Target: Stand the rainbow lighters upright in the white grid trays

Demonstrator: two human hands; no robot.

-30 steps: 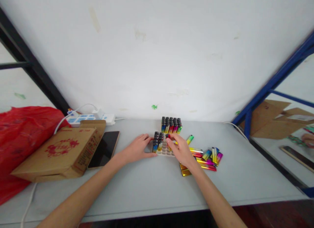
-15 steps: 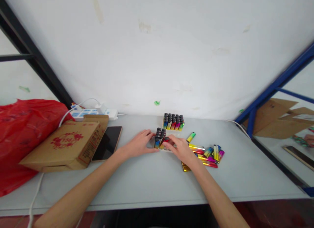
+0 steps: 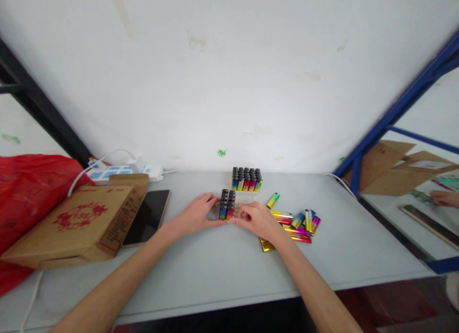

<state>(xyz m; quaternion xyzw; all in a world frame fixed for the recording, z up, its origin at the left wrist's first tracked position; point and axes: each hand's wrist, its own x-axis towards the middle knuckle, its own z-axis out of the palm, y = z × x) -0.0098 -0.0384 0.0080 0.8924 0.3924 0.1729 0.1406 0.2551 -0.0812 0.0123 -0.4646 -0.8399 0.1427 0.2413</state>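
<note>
Two short rows of lighters (image 3: 227,206) with black tops stand upright in the left part of a clear tray (image 3: 247,197). At the near end are a blue lighter (image 3: 223,213) and a red lighter (image 3: 230,213). My left hand (image 3: 199,212) is around the tray's left side, fingers at the back and thumb at the front corner, holding it. My right hand (image 3: 258,221) is curled over the tray's right part. Its thumb is at the front edge beside the red lighter; whatever its fingers hold is hidden. Loose shiny lighters (image 3: 287,222) lie right of this hand.
A full block of lighters (image 3: 247,180) stands behind, near the wall. On the left are a cardboard box (image 3: 71,223), a dark tablet (image 3: 147,216), a power strip (image 3: 118,171) and a red bag (image 3: 36,184). Beyond the blue frame (image 3: 376,122), another person's hand (image 3: 444,198) shows.
The red lighter, tilted in my right fingers before, now stands upright beside the blue one. My right hand has come off its top and lowered to the tray's front. The view has shifted slightly.
</note>
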